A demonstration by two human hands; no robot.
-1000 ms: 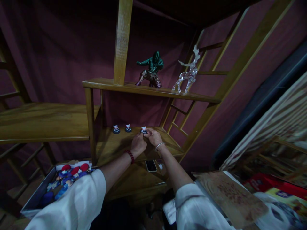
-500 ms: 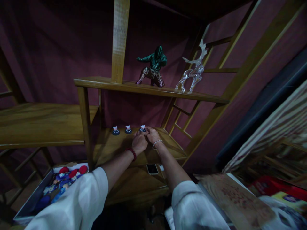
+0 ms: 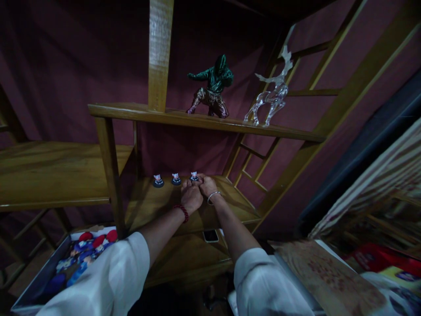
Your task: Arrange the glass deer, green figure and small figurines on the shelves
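Three small black-and-white figurines on round dark bases stand in a row on the lower wooden shelf [image 3: 144, 206]. The left figurine [image 3: 158, 180] and the middle figurine [image 3: 176, 178] stand untouched. Around the right-hand figurine [image 3: 194, 176] both of my hands come together. My left hand [image 3: 191, 196], with a dark red bead bracelet at the wrist, has its fingers curled at the front of the base. From the right side my right hand [image 3: 208, 186], wearing a silver bangle, pinches the same figurine. The fingertips and most of the base are partly hidden.
On the upper shelf [image 3: 131, 111] stand a green-and-bronze crouching statue [image 3: 213, 87] and a clear deer figure [image 3: 271, 98]. A phone [image 3: 210, 236] lies lower down. At lower left is an open box [image 3: 36, 281] of colourful figures. A wooden post [image 3: 110, 171] borders the shelf's left side.
The right-hand figurine has shifted slightly left in the view, toward the middle one, with both hands still at it. The camera view has moved a little.
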